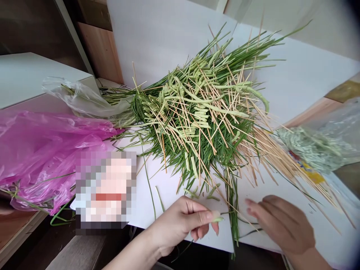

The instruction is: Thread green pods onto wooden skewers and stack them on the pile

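Near the table's front edge, my left hand (194,221) is closed, thumb and index finger pinching a small piece of green bean (218,219). To its right my right hand (287,225) hovers with its back to me, fingers pointing left and smeared by motion; whether it holds anything is hidden. Beyond both hands lies a large heap of long dark green chives (216,144), topped with short pale green long-bean pieces (200,116) and scattered wooden skewers (180,116). A narrow bundle of green stalks (233,213) hangs over the edge between my hands.
A crumpled pink plastic bag (53,150) lies left, with a clear bag (84,99) of stalks behind it. A spread of wooden skewers (284,165) and a clear bag of pale green strands (315,150) lie right. A blurred-out patch (105,191) covers the table's left front corner.
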Demonstrator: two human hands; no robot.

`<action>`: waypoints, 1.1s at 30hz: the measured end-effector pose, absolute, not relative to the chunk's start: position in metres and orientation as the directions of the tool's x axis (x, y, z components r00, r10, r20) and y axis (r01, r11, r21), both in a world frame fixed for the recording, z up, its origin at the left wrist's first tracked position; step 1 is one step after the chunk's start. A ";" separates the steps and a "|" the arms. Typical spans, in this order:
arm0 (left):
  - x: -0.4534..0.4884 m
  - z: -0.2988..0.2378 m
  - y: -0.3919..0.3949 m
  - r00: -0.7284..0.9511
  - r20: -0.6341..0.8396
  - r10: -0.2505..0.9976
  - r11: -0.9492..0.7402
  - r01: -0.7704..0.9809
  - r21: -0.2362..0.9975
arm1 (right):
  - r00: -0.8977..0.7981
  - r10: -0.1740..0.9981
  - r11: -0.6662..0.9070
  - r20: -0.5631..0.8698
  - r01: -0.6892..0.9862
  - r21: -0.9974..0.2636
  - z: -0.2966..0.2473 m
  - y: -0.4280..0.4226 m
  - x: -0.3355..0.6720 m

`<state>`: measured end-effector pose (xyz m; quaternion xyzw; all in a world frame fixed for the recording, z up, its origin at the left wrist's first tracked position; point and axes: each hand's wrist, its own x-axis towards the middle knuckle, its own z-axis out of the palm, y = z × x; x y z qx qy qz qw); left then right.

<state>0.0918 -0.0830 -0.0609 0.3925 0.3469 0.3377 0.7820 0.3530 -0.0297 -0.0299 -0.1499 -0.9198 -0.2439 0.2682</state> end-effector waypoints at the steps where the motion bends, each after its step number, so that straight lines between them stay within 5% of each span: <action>1: 0.091 -0.061 -0.082 0.476 -0.246 0.844 0.384 -0.216 0.898 | -0.792 0.218 0.836 0.571 0.453 0.309 -0.027 -0.025 0.355; 3: 0.087 -0.062 -0.078 0.333 -0.118 0.936 0.129 -0.012 0.992 | -0.765 0.363 0.839 0.532 0.517 0.171 -0.023 -0.019 0.354; 6: 0.079 -0.066 -0.072 0.187 0.107 0.977 -0.175 0.398 0.900 | -0.759 0.524 0.828 0.385 0.560 -0.024 -0.026 -0.019 0.342; 11: 0.067 -0.076 -0.065 0.148 0.212 0.966 -0.258 0.622 0.739 | -0.718 0.661 0.748 0.218 0.610 -0.262 -0.046 -0.034 0.322; 17: 0.066 -0.082 -0.061 0.140 0.217 0.966 -0.256 0.639 0.726 | -0.661 0.748 0.529 -0.064 0.651 -0.544 -0.046 -0.045 0.301; 22: 0.068 -0.077 -0.062 0.129 0.335 0.933 -0.345 0.580 0.738 | -0.640 0.697 0.169 -0.323 0.585 -0.793 -0.032 -0.050 0.283; 28: 0.071 -0.063 -0.071 0.275 0.287 0.918 -0.372 0.341 0.863 | -0.623 0.702 -0.152 -0.347 0.344 -0.926 -0.035 -0.048 0.284; 33: 0.070 -0.054 -0.073 0.415 0.308 0.856 -0.412 0.187 0.892 | -0.744 0.579 -0.310 -0.334 0.178 -0.934 -0.054 -0.046 0.289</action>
